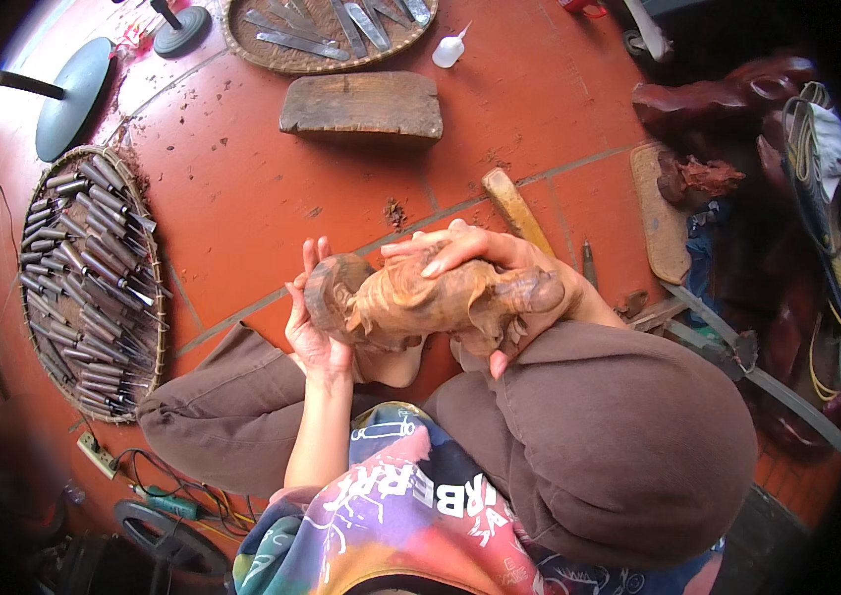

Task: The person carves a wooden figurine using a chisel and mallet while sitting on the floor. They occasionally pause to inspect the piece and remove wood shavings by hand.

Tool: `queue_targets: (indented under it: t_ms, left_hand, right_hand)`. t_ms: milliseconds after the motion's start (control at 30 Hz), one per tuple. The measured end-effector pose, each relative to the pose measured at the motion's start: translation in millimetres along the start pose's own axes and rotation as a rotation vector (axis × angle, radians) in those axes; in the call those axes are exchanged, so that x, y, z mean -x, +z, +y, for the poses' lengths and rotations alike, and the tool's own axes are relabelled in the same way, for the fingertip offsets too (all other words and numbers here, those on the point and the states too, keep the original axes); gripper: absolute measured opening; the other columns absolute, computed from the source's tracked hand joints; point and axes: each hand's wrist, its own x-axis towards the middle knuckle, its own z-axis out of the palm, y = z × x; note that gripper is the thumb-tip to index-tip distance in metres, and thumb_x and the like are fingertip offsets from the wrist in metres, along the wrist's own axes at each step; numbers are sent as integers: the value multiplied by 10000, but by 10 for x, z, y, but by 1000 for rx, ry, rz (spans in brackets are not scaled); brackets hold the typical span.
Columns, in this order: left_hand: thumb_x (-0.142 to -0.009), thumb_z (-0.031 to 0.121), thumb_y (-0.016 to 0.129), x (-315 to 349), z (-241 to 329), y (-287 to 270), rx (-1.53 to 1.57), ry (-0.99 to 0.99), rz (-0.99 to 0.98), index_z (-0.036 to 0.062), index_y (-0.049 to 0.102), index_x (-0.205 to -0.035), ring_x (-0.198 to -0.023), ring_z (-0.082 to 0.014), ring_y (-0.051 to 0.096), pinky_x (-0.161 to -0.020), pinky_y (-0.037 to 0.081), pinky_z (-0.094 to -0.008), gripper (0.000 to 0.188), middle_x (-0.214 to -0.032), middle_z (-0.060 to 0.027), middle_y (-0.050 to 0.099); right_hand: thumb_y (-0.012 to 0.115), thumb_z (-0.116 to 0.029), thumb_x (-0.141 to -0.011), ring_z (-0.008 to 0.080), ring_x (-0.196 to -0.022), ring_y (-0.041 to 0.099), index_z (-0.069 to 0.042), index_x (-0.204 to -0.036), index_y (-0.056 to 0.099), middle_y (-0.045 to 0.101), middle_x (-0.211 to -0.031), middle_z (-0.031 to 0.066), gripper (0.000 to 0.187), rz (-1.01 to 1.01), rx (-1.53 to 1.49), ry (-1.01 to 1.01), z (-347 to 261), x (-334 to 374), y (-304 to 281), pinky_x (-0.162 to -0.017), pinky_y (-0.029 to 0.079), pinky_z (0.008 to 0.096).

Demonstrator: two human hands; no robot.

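Note:
A carved brown wooden statue (430, 297) lies sideways above my lap, held between both hands. My left hand (309, 332) cups its round base at the left end, with some fingertips pointing up past the base. My right hand (485, 248) wraps over the statue's middle from the far side, and its thumb and fingers press on the carved folds. The statue's rounded tip (541, 290) rests by my right wrist. Just beyond the right hand, a pale wooden bar (516, 208) and a slim dark pointed tool (588, 263) lie on the floor.
At left, an oval wicker basket (157, 297) holds many wood-handled carving tools. A woven tray (242, 50) of flat blades, a wooden block (361, 105) and a white squeeze bottle (449, 50) sit ahead. Dark red carved wood (718, 99) stands right; cables and a power strip (96, 454) lie lower left.

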Motion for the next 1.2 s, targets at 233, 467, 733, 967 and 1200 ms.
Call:
queue_targets:
  t_ms: [233, 467, 733, 967, 1200]
  left_hand:
    - [-1035, 315, 468, -45, -67, -69, -30, -54, 32, 126, 623, -976, -1475, -226, 263, -1217, 229, -473, 251, -1532, -58, 416]
    - [-1019, 313, 506, -20, -55, -20, -13, -4, 32, 112, 611, -989, -1460, -226, 297, -1218, 224, -484, 228, -1502, -55, 458]
    - [-1011, 305, 523, -95, 136, -3, 3, 69, -218, 100, 622, -1005, -1459, -258, 299, -1212, 224, -514, 228, -1524, -97, 421]
    - [-1050, 335, 422, 11, -44, 25, -163, -219, -11, 111, 635, -1053, -1438, -351, 318, -1184, 284, -531, 309, -1553, -199, 335]
    - [-1044, 327, 472, 47, -195, -100, -269, -488, 134, 68, 546, -1255, -1261, -300, 537, -1070, 449, -491, 342, -1361, -175, 548]
  right_hand:
    - [947, -79, -483, 291, -1253, 569, -80, -1306, 545, 530, -1406, 157, 916, 31, 71, 70, 22, 47, 13, -1026, 468, 397]
    - [983, -175, -458, 321, -1276, 543, -92, -1298, 551, 498, -1424, 194, 949, -39, 134, -25, 58, 48, -62, -1030, 456, 429]
    - [991, -311, -491, 353, -1388, 400, -93, -1291, 561, 410, -1465, 236, 934, -22, -13, -30, 129, 98, 69, -1091, 376, 475]
    - [985, -342, -446, 346, -1413, 369, -68, -1430, 441, 372, -1516, 196, 1157, 54, 514, -88, -33, -113, -47, -1102, 373, 455]
    - [938, -137, -558, 262, -1272, 531, -56, -1382, 496, 503, -1404, 147, 939, -66, 282, -58, 29, -150, -65, -1041, 440, 391]
